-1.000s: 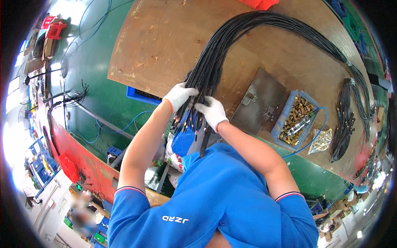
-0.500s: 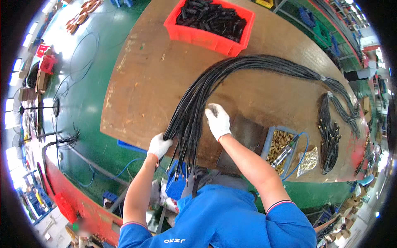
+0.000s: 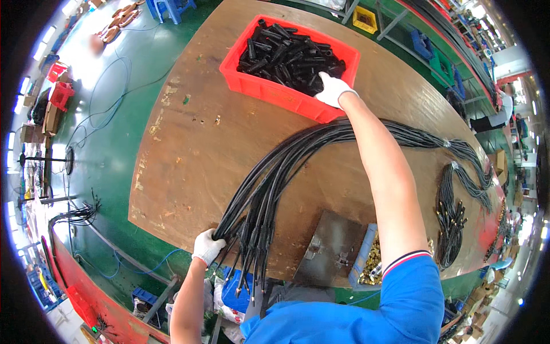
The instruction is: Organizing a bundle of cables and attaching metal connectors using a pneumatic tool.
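My left hand [image 3: 208, 247], in a white glove, is closed around some strands of a black cable bundle [image 3: 275, 166] at the table's near left edge. The loose cable ends fan out beside it and hang over the edge, with small metal tips. At the far side my right hand [image 3: 334, 90], also gloved, reaches over the near right rim of a red plastic bin [image 3: 269, 102]. Its fingers are apart among the black ribbed sleeves [image 3: 286, 57] that fill the bin; the fingertips are partly hidden, and no held piece shows.
A dark metal plate [image 3: 327, 252] lies near the table's front edge, beside a blue-grey tray [image 3: 360, 261] of brass-coloured parts, partly behind my right arm. A tied cable coil [image 3: 450, 229] rests at the right. Blue stools [image 3: 172, 8] stand on the green floor beyond.
My right hand has moved from beside the cables, up and away, into the red bin. My left hand still grips the cables. The view has shifted, showing more of the far side.
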`<state>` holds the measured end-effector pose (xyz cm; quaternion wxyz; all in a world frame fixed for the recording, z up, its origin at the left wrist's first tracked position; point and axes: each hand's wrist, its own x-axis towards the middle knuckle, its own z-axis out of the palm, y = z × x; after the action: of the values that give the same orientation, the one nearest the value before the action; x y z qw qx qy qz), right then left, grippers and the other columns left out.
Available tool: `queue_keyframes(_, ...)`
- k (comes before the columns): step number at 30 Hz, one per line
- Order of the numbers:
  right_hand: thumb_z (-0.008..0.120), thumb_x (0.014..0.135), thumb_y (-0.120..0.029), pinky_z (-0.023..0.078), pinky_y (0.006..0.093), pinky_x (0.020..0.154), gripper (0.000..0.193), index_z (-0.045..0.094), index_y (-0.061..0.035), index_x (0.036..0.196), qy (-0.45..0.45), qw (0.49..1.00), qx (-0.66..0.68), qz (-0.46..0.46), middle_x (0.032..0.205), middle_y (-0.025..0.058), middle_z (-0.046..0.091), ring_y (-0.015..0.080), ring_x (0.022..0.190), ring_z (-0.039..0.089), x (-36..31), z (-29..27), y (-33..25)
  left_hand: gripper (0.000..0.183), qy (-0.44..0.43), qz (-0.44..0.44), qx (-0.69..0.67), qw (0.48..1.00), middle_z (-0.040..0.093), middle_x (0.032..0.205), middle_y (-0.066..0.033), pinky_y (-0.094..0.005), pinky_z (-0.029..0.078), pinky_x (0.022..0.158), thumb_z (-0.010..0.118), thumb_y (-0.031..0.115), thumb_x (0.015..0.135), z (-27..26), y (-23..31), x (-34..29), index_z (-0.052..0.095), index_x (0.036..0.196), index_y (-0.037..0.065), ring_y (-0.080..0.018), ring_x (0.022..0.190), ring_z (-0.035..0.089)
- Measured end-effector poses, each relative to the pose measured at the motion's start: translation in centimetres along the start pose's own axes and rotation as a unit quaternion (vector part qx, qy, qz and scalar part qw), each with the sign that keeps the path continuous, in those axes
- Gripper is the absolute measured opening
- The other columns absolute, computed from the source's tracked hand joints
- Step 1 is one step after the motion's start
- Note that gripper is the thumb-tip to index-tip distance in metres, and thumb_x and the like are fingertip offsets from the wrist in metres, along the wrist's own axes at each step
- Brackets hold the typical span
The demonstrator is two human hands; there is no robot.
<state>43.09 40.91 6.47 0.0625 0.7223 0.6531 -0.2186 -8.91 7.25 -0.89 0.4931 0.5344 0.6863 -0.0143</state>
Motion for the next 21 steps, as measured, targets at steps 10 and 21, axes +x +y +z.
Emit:
queue_keyframes(10, 0.067, 0.085, -0.015, 0.048, 0.0506, 0.115, 0.073, 0.05, -0.0292, 0.154, -0.008, 0.999, -0.027, -0.017, 0.154, 0.0246, 0.05, 0.0451, 0.136, 0.056, 6.1, 2.2, -0.5, 0.038, 0.016, -0.025, -0.007, 1.0, 0.077, 0.087, -0.0189, -0.0389, 0.057, 0.08, 0.075, 0.027, 0.072, -0.4, 1.0, 0.0, 0.079, 0.102, 0.003, -0.0306, 0.083, 0.076)
queue_keyframes(21, 0.074, 0.081, -0.025, 0.053, 0.045, 0.108, 0.051, 0.069, -0.0202, 0.131, 0.041, 0.998, 0.0, -0.054, 0.129, 0.0191, 0.07, 0.0368, 0.124, 0.066, 6.2, 2.4, 0.8, 0.037, 0.025, -0.014, 0.029, 0.999, 0.076, 0.089, -0.0213, -0.0413, 0.058, 0.082, 0.076, 0.029, 0.072, 0.2, 0.5, 0.5, 0.079, 0.099, 0.005, -0.0358, 0.088, 0.075)
